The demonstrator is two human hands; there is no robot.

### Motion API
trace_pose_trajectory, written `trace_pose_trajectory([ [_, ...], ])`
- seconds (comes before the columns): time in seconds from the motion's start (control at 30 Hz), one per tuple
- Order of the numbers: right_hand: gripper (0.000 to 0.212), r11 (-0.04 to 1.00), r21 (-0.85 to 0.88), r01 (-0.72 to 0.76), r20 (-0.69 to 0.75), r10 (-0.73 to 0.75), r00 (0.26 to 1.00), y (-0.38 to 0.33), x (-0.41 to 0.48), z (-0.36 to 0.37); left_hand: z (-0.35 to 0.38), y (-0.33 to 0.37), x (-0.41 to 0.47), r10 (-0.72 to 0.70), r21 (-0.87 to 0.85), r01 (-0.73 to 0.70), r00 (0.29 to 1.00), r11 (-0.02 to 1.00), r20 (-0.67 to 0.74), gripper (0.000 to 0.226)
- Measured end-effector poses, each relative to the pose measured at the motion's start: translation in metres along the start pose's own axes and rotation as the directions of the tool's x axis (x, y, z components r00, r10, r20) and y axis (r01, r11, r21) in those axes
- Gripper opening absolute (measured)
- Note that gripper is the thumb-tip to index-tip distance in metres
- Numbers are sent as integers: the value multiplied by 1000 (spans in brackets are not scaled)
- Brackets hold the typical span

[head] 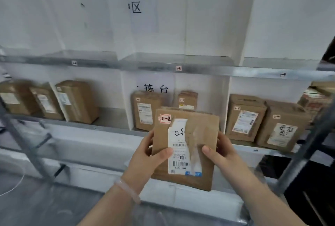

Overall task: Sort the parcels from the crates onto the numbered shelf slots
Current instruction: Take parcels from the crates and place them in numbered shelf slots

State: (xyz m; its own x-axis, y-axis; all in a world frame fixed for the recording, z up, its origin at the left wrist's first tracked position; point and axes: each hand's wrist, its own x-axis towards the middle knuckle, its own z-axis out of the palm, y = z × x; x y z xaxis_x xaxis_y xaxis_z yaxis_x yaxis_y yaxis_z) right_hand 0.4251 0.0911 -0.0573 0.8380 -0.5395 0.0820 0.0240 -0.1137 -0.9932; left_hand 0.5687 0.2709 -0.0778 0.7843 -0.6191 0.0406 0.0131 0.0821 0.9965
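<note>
Cardboard parcel [203, 131] — between left grip [145, 158] | right grip [223, 151] — thumbs on front

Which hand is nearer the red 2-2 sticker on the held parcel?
Left. The left hand grips the parcel just below the sticker; the right hand grips the opposite edge.

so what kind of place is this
Probably a parcel sorting station or courier depot. The metal shelf is divided into slots with small number tags, labelled cardboard boxes stand in those slots, and the left hand and right hand grip a parcel stickered 2-2.
</note>
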Motion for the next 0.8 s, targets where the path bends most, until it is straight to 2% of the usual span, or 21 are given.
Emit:
trace_pose_trajectory([
  [0.1,95,1000,-22,-15,68,16,998,3,30,28,-34,-7,8,-28,-11,27,998,1000,-64,88],
  [0.27,93,999,-27,-20,193,25,981,20,87,71,-85,-14,35,-50,-26,47,991,999,-122,79],
  [0.43,110,999,4,-31,250,29,968,39,159,116,-129,-15,80,-50,86,72,970,994,-239,89],
  [0.53,97,999,25,-43,300,34,953,46,203,142,-155,-15,106,-58,142,108,946,984,-319,80],
  [0.63,77,998,15,-60,383,49,922,47,242,169,-178,-16,131,-35,224,136,915,965,-403,56],
  [0.7,75,999,4,-49,394,43,918,48,263,188,-194,-18,144,-6,252,132,895,959,-446,52],
  [0.8,84,998,31,-57,421,38,906,56,283,216,-217,-25,156,4,245,138,866,960,-500,58],
])
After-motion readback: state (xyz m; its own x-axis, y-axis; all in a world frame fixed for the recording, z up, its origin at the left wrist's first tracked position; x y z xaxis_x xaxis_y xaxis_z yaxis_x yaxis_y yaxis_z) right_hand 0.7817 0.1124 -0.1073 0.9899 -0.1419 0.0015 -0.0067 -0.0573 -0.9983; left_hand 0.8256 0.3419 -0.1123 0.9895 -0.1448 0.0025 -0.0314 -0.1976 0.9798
